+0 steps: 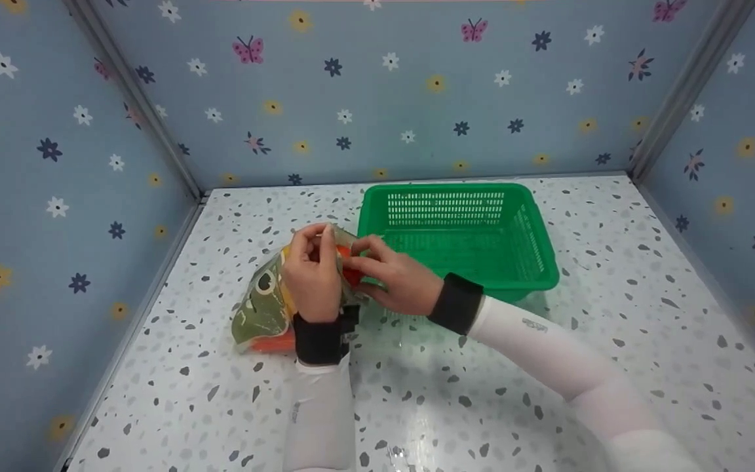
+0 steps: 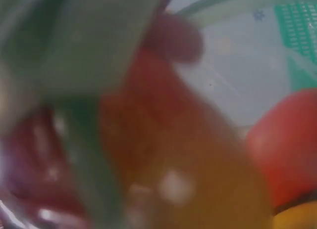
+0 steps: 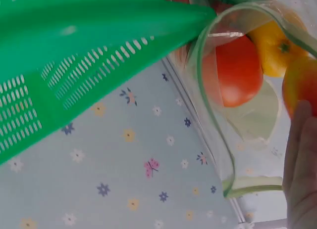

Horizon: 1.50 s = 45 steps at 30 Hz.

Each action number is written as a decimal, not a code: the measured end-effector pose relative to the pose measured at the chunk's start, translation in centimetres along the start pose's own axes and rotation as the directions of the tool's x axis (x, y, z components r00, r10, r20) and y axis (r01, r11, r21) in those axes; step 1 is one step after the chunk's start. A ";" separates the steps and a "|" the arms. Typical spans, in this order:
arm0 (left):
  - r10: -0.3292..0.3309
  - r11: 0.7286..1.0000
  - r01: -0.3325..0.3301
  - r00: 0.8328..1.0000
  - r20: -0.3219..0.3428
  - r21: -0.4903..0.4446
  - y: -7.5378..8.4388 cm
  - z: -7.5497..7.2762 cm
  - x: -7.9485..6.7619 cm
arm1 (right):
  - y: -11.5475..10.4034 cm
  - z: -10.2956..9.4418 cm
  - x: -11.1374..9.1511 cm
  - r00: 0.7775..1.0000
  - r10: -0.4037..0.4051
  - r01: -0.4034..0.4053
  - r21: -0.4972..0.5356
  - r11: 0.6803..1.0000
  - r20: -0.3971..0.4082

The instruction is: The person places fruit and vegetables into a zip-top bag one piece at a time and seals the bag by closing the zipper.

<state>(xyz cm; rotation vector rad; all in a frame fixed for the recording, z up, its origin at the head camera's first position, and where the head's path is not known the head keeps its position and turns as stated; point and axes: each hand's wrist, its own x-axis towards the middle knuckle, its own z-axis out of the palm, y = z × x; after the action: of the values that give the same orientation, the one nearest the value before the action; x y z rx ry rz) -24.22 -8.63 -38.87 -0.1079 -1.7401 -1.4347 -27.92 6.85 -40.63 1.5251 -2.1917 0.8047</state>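
Note:
A see-through bag (image 1: 256, 311) with a green cartoon-eye print stands on the table left of centre, with colourful produce inside. My left hand (image 1: 315, 282) pinches its upper edge between thumb and fingers. From the right, my right hand (image 1: 404, 282) reaches to the bag's mouth, fingers bent around a red-and-yellow fruit (image 3: 297, 83), which also fills much of the blurred left wrist view. A red tomato (image 3: 235, 73) and a yellow fruit (image 3: 277, 48) show within the green-rimmed opening. Dark red, shiny produce (image 2: 34, 174) appears low in the left wrist view.
Just right of the bag, a green perforated basket (image 1: 459, 285) stands near the back wall. A speckled white table top (image 1: 469, 400) spreads beneath everything. Flower-patterned panels (image 1: 384, 92) enclose the back and both sides.

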 end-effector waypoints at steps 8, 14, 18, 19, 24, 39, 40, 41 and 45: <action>-0.022 1.000 0.022 1.000 0.017 -0.008 0.1 0.1 0.0 | 1.0 -0.2 1.1 0.969 0.183 -0.191 0.038 0.981 0.165; -0.035 0.999 0.035 0.999 -0.010 -0.019 0.2 0.0 0.0 | 1.6 0.7 0.3 0.926 0.222 -0.187 -0.142 0.972 0.304; -0.046 0.998 0.046 0.999 -0.010 -0.045 0.2 0.1 0.1 | 1.5 0.5 -0.5 0.953 0.248 -0.240 -0.070 0.968 0.173; -0.046 0.998 0.046 0.999 -0.011 -0.049 0.2 0.1 0.1 | 1.4 0.2 -0.7 0.953 0.279 -0.276 -0.035 0.960 0.120; -0.055 0.997 0.054 0.998 -0.022 -0.049 0.2 0.0 0.2 | 1.4 -1.2 -1.1 0.831 0.555 -0.555 -0.002 0.832 0.049; -0.069 0.996 0.069 0.998 -0.009 0.048 0.8 -1.1 1.5 | 1.9 -0.9 0.9 0.678 0.646 -0.726 0.185 0.662 0.351; -0.071 0.994 0.071 0.997 -0.004 0.079 1.0 -1.4 2.0 | 1.5 -1.1 1.3 0.690 0.635 -0.718 0.214 0.662 0.347; -0.079 0.991 0.079 0.997 0.002 0.109 1.2 -1.8 2.6 | 1.2 -1.4 1.8 0.698 0.628 -0.712 0.240 0.660 0.345; -0.132 0.959 0.120 0.991 0.030 0.256 2.4 -3.3 6.0 | 0.3 -2.3 4.0 0.712 0.619 -0.702 0.330 0.631 0.331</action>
<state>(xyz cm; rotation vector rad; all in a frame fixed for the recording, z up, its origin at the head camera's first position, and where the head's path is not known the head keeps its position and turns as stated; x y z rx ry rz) -24.87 -13.21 -33.20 0.1096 -1.9837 -1.2933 -29.67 5.48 -36.59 0.9138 -2.9223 1.5235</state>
